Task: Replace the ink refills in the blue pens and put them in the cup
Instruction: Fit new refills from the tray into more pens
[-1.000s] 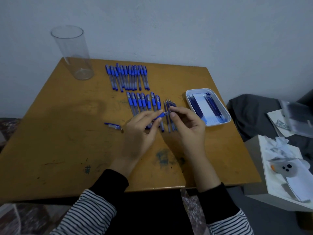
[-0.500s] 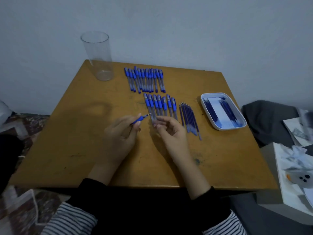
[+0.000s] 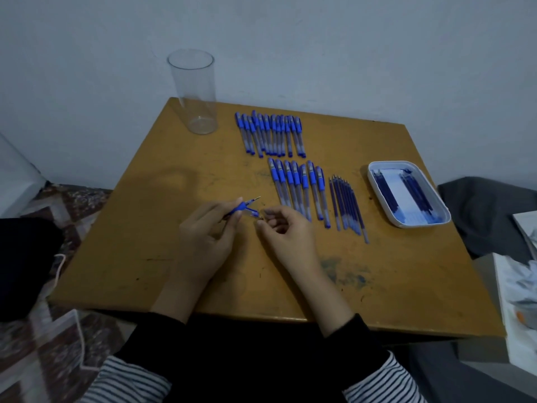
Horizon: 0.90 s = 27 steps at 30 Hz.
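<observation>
My left hand [image 3: 203,242] grips a blue pen [image 3: 241,206] whose metal refill tip points up and to the right. My right hand [image 3: 287,237], fingers curled, pinches the gold end of a small blue pen piece [image 3: 253,213] lying just right of that pen. Two rows of capped blue pens lie further back: a far row [image 3: 270,135] and a nearer row [image 3: 299,187]. Several loose refills [image 3: 347,205] lie right of the nearer row. A tall clear cup [image 3: 193,91] stands empty at the table's far left corner.
A white tray [image 3: 393,163] with several dark blue refills sits near the right edge of the wooden table [image 3: 145,228]. A grey cloth [image 3: 488,216] and a white box [image 3: 520,301] are off to the right. A wall rises behind the table.
Both hands have moved left, away from the pen rows. My left hand carries the pen over to the small piece, and my right hand has come down to that piece.
</observation>
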Each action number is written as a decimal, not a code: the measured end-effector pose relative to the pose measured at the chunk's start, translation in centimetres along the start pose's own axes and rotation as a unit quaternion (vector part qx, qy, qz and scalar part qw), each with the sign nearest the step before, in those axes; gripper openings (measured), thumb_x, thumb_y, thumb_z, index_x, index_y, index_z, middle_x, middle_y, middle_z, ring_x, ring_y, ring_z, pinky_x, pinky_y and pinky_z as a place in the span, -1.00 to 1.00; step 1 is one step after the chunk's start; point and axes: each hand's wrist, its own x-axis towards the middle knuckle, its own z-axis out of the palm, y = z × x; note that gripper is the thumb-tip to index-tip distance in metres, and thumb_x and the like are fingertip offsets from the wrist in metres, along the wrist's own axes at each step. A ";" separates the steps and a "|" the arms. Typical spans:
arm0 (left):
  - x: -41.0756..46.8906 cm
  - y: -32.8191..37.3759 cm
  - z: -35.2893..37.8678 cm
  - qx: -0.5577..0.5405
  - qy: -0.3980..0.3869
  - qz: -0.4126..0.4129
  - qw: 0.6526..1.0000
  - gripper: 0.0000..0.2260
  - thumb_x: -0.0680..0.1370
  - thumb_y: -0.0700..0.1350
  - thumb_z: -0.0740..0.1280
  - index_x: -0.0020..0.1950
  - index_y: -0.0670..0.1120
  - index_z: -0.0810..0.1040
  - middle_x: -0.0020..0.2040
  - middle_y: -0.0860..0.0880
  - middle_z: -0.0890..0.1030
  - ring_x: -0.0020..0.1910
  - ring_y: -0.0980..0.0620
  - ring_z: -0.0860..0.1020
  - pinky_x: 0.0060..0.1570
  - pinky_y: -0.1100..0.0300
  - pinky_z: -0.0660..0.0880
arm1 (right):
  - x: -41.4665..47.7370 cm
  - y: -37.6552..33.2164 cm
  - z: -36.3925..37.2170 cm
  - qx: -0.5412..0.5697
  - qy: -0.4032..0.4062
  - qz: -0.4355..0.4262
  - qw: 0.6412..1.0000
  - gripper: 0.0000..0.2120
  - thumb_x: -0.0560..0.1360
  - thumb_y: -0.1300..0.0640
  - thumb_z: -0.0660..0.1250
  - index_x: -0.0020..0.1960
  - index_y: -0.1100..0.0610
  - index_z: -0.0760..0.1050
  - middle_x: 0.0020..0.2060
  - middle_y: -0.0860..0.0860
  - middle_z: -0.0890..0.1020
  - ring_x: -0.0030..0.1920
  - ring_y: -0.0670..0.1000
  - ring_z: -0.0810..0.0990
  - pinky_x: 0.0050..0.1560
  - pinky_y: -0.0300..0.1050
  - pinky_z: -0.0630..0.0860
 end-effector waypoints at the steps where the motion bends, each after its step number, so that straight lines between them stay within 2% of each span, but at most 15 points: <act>1: 0.0 0.0 0.0 -0.001 -0.002 0.002 1.000 -0.82 0.58 -0.21 0.41 0.17 -0.18 0.69 -0.01 -0.02 0.68 -0.06 0.16 0.60 0.01 0.33 0.52 | 0.1 0.0 0.1 -0.008 0.002 -0.006 1.000 -0.77 0.47 0.15 0.49 0.12 0.11 0.62 -0.16 -0.09 0.61 -0.13 -0.12 0.58 -0.09 -0.33 0.55; 5: -0.1 0.0 -0.2 0.005 -0.023 0.012 1.000 -0.81 0.59 -0.20 0.40 0.18 -0.17 0.69 0.00 -0.03 0.68 -0.06 0.13 0.60 -0.01 0.24 0.56 | 0.3 0.1 0.3 -0.028 0.008 -0.026 0.999 -0.77 0.46 0.14 0.50 0.10 0.10 0.62 -0.16 -0.10 0.61 -0.14 -0.14 0.56 -0.11 -0.31 0.55; 14: -0.3 -0.1 -0.1 0.012 -0.035 0.011 0.999 -0.82 0.58 -0.22 0.42 0.17 -0.17 0.69 0.02 -0.04 0.69 -0.04 0.05 0.64 0.00 0.14 0.59 | -0.1 0.1 0.7 -0.083 0.028 -0.077 0.993 -0.81 0.49 0.19 0.46 0.10 0.09 0.61 -0.11 -0.07 0.58 -0.14 -0.22 0.51 -0.09 -0.46 0.45; 17: -0.3 -0.2 -0.2 0.019 -0.043 0.009 0.999 -0.81 0.58 -0.22 0.42 0.18 -0.16 0.69 0.01 -0.03 0.68 -0.05 0.06 0.62 -0.01 0.18 0.57 | -0.2 0.2 0.7 -0.089 0.035 -0.090 0.991 -0.85 0.50 0.22 0.44 0.07 0.10 0.62 -0.12 -0.08 0.59 -0.14 -0.24 0.51 -0.08 -0.48 0.44; 21: -0.4 -0.2 -0.4 0.015 -0.048 0.001 0.999 -0.80 0.57 -0.26 0.44 0.19 -0.16 0.68 0.02 -0.02 0.68 -0.04 0.15 0.58 -0.03 0.21 0.57 | -0.1 0.3 0.4 -0.055 0.036 -0.071 0.995 -0.89 0.51 0.22 0.43 0.03 0.11 0.63 -0.14 -0.07 0.62 -0.14 -0.21 0.55 -0.09 -0.45 0.46; 24: -0.4 -0.2 -0.3 0.010 -0.043 -0.005 0.999 -0.81 0.57 -0.25 0.44 0.18 -0.16 0.69 0.03 -0.01 0.69 -0.04 0.12 0.61 -0.04 0.15 0.60 | -0.2 0.2 0.0 0.012 0.044 -0.052 0.998 -0.89 0.52 0.23 0.42 0.03 0.10 0.64 -0.15 -0.08 0.64 -0.11 -0.16 0.59 -0.10 -0.39 0.51; 27: -0.3 0.0 -0.3 -0.002 -0.035 -0.017 0.999 -0.81 0.57 -0.25 0.44 0.17 -0.15 0.70 0.03 0.01 0.69 -0.04 0.15 0.61 -0.04 0.19 0.58 | -0.3 -0.1 -0.5 0.076 0.059 -0.034 0.995 -0.85 0.52 0.27 0.40 0.06 0.10 0.62 -0.14 -0.08 0.64 -0.10 -0.19 0.60 -0.10 -0.37 0.52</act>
